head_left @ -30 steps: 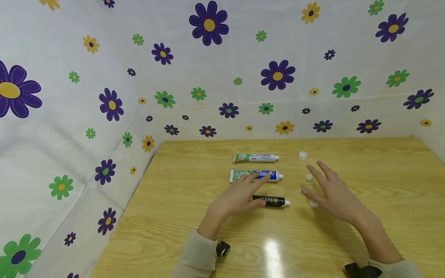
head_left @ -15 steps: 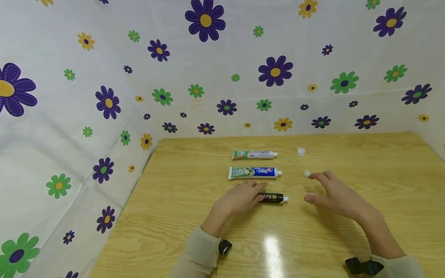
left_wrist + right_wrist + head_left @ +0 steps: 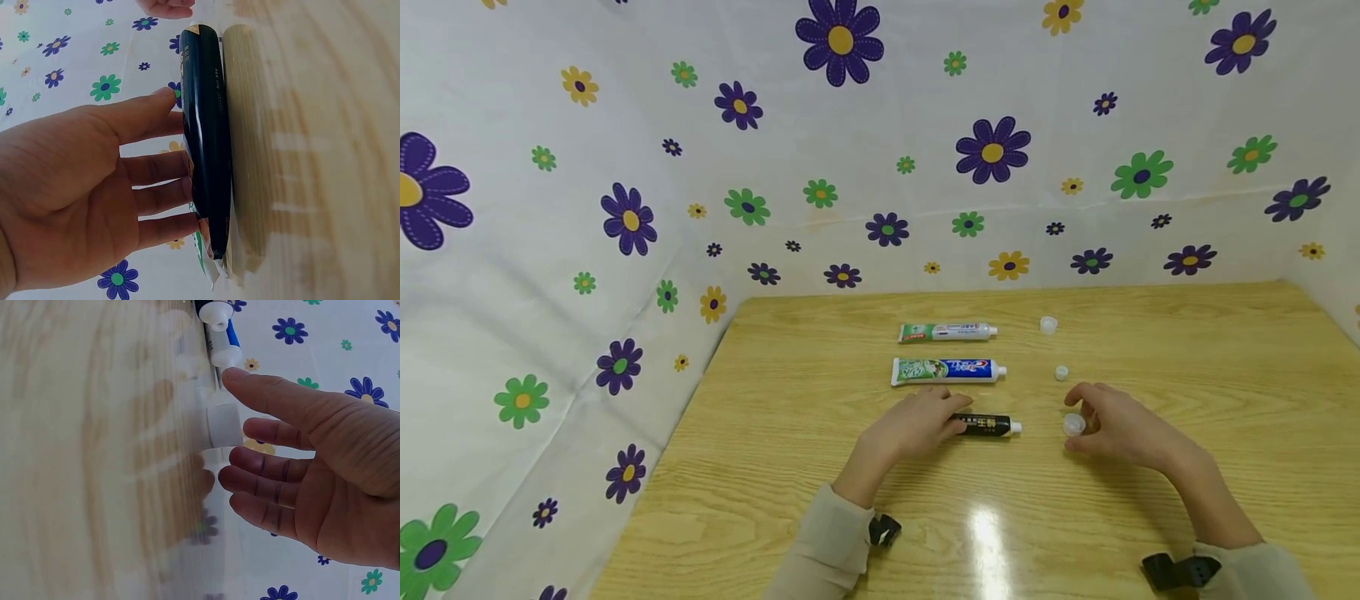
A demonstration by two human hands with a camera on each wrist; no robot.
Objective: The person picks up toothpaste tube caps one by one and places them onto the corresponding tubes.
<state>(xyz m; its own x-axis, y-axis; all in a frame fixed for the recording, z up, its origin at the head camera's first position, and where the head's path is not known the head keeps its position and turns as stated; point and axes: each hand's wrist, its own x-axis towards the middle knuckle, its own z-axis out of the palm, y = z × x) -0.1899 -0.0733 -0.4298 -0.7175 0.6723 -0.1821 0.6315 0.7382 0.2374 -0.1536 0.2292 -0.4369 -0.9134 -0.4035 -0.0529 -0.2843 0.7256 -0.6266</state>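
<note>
A black toothpaste tube (image 3: 987, 425) with an uncapped white nozzle lies nearest in a row of three tubes. My left hand (image 3: 916, 425) is over its tail end; in the left wrist view the fingers (image 3: 164, 169) reach behind the tube and the thumb is just above it, not wrapped round it. To the right, a white cap (image 3: 1074, 424) stands between the thumb and fingers of my right hand (image 3: 1123, 429). The right wrist view shows that cap (image 3: 224, 425) on the tabletop, with gaps between it and the fingertips.
Behind the black tube lie a blue-and-green toothpaste tube (image 3: 949, 371) and a green-and-white one (image 3: 947, 332), both uncapped. A small white cap (image 3: 1061, 373) and a larger one (image 3: 1048, 325) stand right of them on the wooden table (image 3: 805, 375). Flowered cloth (image 3: 880, 150) hangs behind.
My left hand has drawn back from above the blue-and-green tube to the black one. My right hand has lowered towards the nearest cap, its thumb and fingers now around it.
</note>
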